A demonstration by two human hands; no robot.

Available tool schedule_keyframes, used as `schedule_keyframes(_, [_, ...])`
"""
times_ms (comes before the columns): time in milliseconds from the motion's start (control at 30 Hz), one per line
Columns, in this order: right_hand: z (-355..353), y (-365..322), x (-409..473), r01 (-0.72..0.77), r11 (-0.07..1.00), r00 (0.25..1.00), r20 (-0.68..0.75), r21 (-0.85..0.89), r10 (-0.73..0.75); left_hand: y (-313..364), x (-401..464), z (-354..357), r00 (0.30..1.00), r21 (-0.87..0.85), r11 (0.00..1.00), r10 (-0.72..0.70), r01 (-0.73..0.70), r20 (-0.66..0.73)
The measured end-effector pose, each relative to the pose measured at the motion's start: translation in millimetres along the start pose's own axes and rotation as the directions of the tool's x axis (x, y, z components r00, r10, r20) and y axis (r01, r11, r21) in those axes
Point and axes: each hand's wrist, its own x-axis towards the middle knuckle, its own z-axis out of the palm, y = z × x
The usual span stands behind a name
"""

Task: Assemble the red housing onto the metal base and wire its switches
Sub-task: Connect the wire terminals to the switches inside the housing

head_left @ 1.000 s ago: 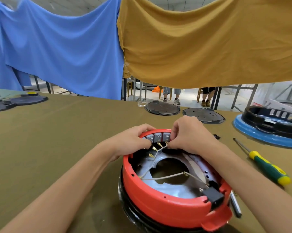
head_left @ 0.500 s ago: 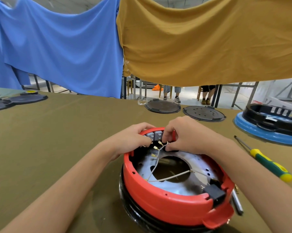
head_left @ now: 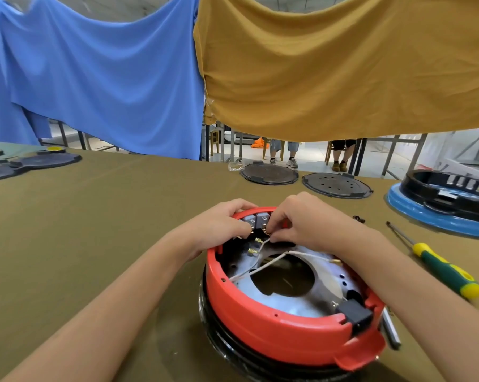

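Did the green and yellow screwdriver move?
No. The green and yellow screwdriver still lies beside the round red plastic housing, below the blue-rimmed black unit.

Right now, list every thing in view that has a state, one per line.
red housing: seated on the metal base, open side up
metal base: inside housing, centre hole uncovered
switches: set in the far rim
white wires: loose, two terminals unplugged
left hand: steadying the switches
right hand: pinching a wire
screwdriver: lying unused

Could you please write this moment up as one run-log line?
stage: wiring switches | left hand: steadies red housing at grey switches | right hand: pinches white wire | screwdriver: unused on table
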Motion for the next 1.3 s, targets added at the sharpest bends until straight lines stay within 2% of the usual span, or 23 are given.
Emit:
schedule_keyframes(600, [3.7, 1.2, 2.4, -0.004, 0.999, 0.999, -0.033, 0.031, 0.005, -3.0, 3.4, 1.4, 1.000, 0.012, 1.000, 0.019, -0.018, -0.016])
schedule_keyframes(1067, [6.0, -3.5, 4.7, 0.001, 0.998, 1.000, -0.029, -0.061, -0.002, -2.8, 2.3, 1.0, 1.000, 0.012, 1.000, 0.015, -0.015, -0.011])
schedule_keyframes(1300, [6.0, -0.7, 2.9, 0.017, 0.999, 0.997, -0.080, -0.048, -0.021, -1.5, 1.2, 1.6, 1.000, 0.014, 1.000, 0.026, -0.026, -0.014])
